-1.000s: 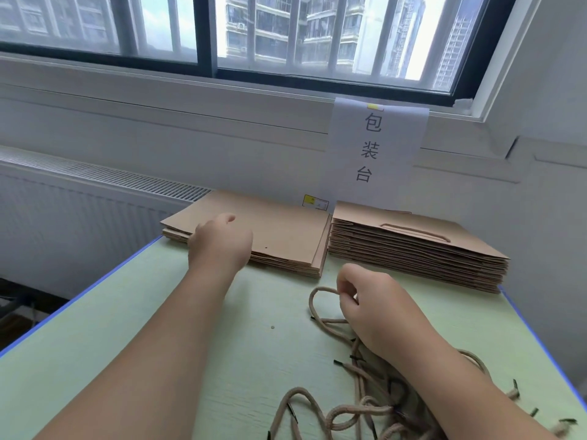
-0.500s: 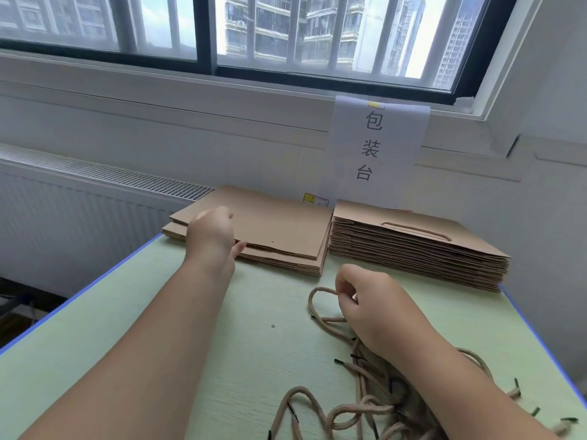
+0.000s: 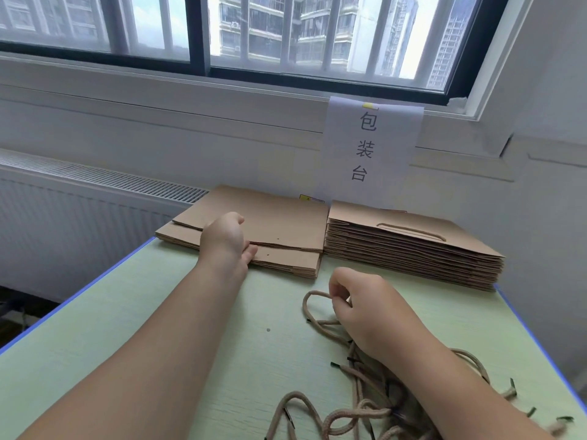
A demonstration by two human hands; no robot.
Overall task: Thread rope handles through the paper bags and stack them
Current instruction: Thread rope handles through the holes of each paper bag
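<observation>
Two piles of flat brown paper bags lie at the far edge of the table. The left pile [image 3: 286, 265] is low and has no handles. My left hand [image 3: 225, 239] grips the near edge of its top bag [image 3: 270, 217], which is lifted and skewed off the pile, thumb under the edge. The right pile [image 3: 413, 252] is taller; a rope handle shows on its top bag. My right hand [image 3: 365, 309] pinches a loop of tan rope [image 3: 313, 300] from the heap of rope handles [image 3: 365, 404] near me.
The pale green table [image 3: 190, 344] has a blue rim. A white paper sign [image 3: 368, 150] hangs on the wall behind the bags, below the window. A radiator [image 3: 79, 211] runs along the wall to the left.
My left hand has taken the top bag's near edge and raised it off the left pile, turning it a little. My right hand stays on the rope loop.
</observation>
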